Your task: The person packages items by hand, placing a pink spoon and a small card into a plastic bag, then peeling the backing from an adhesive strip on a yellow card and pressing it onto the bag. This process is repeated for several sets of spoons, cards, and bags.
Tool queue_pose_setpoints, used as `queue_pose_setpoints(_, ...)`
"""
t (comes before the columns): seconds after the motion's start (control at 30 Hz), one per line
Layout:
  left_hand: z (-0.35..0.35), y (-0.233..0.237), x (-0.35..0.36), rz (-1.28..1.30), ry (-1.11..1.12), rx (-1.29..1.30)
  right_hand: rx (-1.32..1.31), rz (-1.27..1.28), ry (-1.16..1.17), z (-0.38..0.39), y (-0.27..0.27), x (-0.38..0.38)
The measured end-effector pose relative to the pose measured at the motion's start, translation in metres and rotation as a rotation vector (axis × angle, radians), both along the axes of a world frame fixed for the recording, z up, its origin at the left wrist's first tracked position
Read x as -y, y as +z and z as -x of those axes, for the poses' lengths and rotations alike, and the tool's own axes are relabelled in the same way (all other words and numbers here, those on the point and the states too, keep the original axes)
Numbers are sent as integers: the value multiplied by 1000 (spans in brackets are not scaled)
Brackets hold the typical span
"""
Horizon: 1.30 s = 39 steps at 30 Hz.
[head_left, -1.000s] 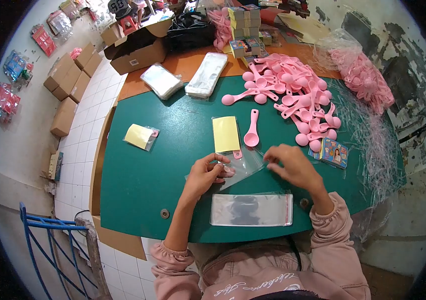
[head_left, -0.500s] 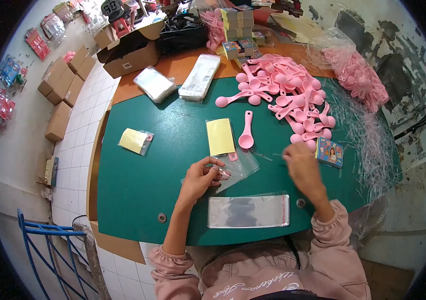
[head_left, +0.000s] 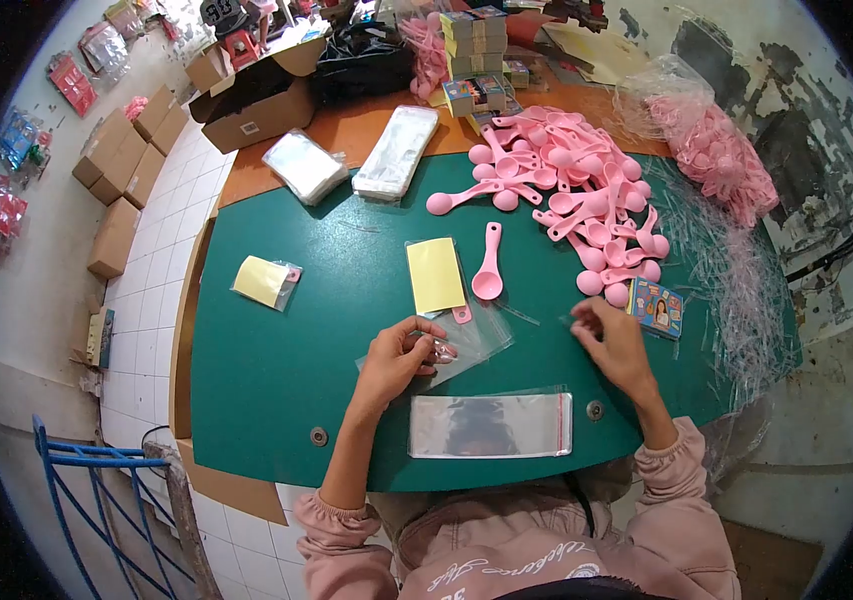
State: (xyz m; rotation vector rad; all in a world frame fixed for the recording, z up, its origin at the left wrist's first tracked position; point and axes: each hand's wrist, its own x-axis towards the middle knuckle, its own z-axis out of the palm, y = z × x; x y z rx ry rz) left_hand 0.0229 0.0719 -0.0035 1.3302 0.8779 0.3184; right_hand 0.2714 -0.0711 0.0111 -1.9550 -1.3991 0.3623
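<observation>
My left hand [head_left: 398,358] is closed on the lower edge of a clear plastic bag [head_left: 476,338]. A yellow card [head_left: 435,275] and the pink end of a spoon show at the bag's upper part. Just right of it lies a pink measuring spoon [head_left: 488,265], bowl toward me. My right hand [head_left: 616,345] hovers below the spoon pile, thumb and fingers apart; a faint clear strip may be near the fingertips. Close to it lies a small stack of picture cards [head_left: 655,307]. Nearer me are flat clear bags [head_left: 490,425] with a red-lined edge.
Many pink measuring spoons [head_left: 586,170] are heaped at the back right, beside tangled clear strips [head_left: 736,300]. A packed bag with a yellow card [head_left: 262,281] lies at left. Two bag stacks [head_left: 395,155] and an open carton [head_left: 258,112] stand farther back.
My right hand has turned and its fingers have spread apart. My left hand keeps its grip on the bag. The whole view has shifted slightly.
</observation>
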Motion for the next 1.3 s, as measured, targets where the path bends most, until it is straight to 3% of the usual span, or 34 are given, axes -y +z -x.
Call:
queue_pose_setpoints(0.03, -1, 1, 0, -3, -2, -13, -202, 88, 37, 5, 5, -8)
queue_pose_setpoints(0.17, 2, -2, 0, -25, -1, -1, -272, 1, 121, 19, 7, -40)
queue_pose_setpoints(0.27, 4, -10, -3, -4, -19, 51, -209, -27, 197, 28, -2, -49)
queue_pose_setpoints(0.33, 2, -4, -2, 5, -7, 26, 9, -72, 212, 37, -3, -44)
queue_pose_setpoints(0.6, 6, -3, -3, 94, -21, 96, 48, -7, 77, 26, -6, -43)
queue_pose_setpoints(0.67, 5, -2, -3, 111, -4, 90, -343, 69, 88, 1, 22, -33)
queue_pose_setpoints(0.73, 5, -1, -3, 123, -12, 94, -513, 87, 210, -48, 72, -12)
queue_pose_setpoints(0.77, 6, 0, -4, 123, -10, 94, -526, -152, 251, -79, 82, 3)
queue_pose_setpoints(0.8, 6, 1, -4, 123, -5, 82, -596, -462, 443, -124, 71, 7)
queue_pose_setpoints(0.83, 5, 1, -3, 124, -9, 71, -737, -694, -131, -229, 19, 23)
queue_pose_setpoints(0.87, 4, -1, -3, 127, -26, 71, -909, -562, 122, -233, 52, 8)
queue_pose_setpoints(0.9, 4, -3, -2, 128, -36, 81, -904, -565, 106, -242, 58, 10)
queue_pose_setpoints(1.03, 7, -1, -3, 125, -23, 100, 193, 80, -474, -285, 78, 16)
queue_pose_setpoints(1.07, 7, 0, -2, 128, -20, 101, 193, 82, -471, -286, 76, 21)
queue_pose_setpoints(1.13, 6, 4, -2, 115, -24, 105, 843, -26, -475, -243, 87, 22)
queue_pose_setpoints(1.17, 5, 5, -2, 113, -24, 102, 840, -26, -475, -225, 96, 16)
queue_pose_setpoints(1.23, 7, 8, -1, 180, -19, 194, -123, -283, -193, -196, 109, 2)
queue_pose_setpoints(1.27, 10, 10, 1, 182, -12, 181, -138, -279, -190, -211, 96, 1)
queue_pose_setpoints(1.3, 9, 12, 1, 209, -14, 200, 98, -7, -184, -243, 80, -4)
